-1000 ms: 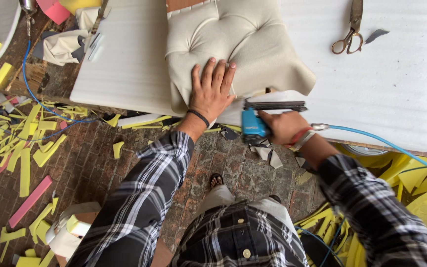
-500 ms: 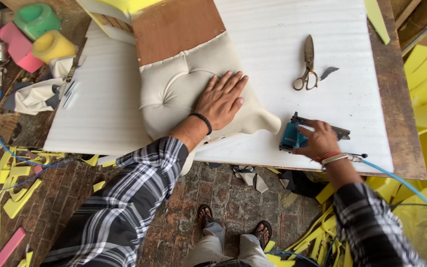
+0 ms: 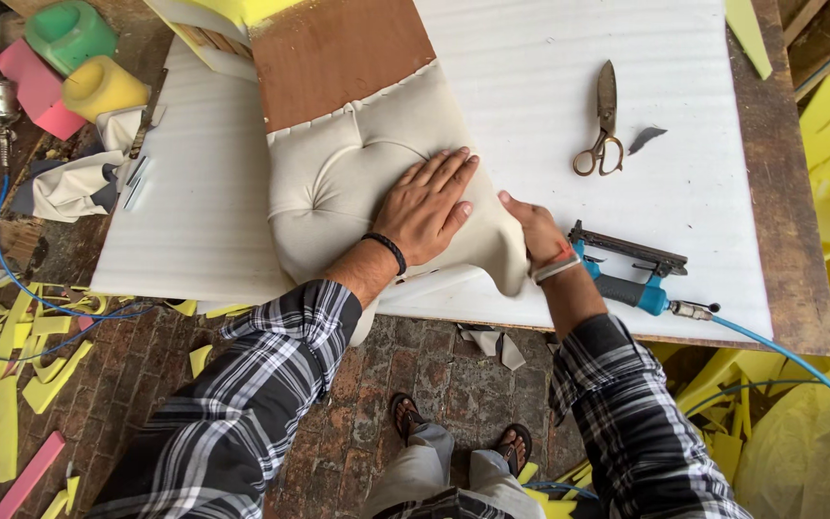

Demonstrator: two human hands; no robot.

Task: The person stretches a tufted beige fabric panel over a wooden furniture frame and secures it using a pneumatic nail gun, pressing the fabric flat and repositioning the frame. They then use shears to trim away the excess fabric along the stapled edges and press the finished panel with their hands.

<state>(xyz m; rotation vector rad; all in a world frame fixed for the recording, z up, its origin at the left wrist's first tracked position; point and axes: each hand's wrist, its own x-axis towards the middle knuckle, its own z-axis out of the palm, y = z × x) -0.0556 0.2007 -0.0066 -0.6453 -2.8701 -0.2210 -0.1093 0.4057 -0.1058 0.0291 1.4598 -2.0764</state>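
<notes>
1. Brick floor (image 3: 434, 365) below, littered with yellow foam offcuts (image 3: 21, 365), and up top a workbench covered by a white foam sheet (image 3: 530, 86). That is the stage.
2. Centre of it: a cream tufted cushion (image 3: 348, 183), fabric stretched over a brown wooden board (image 3: 333, 53), lying on the white sheet with its near edge hanging just past the bench edge.
3. Left hand (image 3: 429, 207) is flat and spread on the cushion's right side, palm down, fingers fanned, gripping nothing. Good pressure there keeps the padding from creeping.
4. Right hand (image 3: 535, 231) sits at the loose cream flap at the cushion's lower right corner, fingers apparently pinching the cloth; thumb side is partly hidden, so how firm the grip is I cannot tell.
5. My read for doing this well: pull that flap taut and even toward the edge while the flat hand holds the tufting still, so no wrinkles run into the buttoned dimple.
6. Blue-handled pneumatic stapler (image 3: 631, 274) lies on the sheet just beside the right wrist, blue air hose (image 3: 799, 365) trailing off the bench, close enough to grab without letting tension go.
7. Scissors (image 3: 602, 120) rest well apart, farther up the sheet, with a small grey scrap (image 3: 646, 139) beside them.
</notes>
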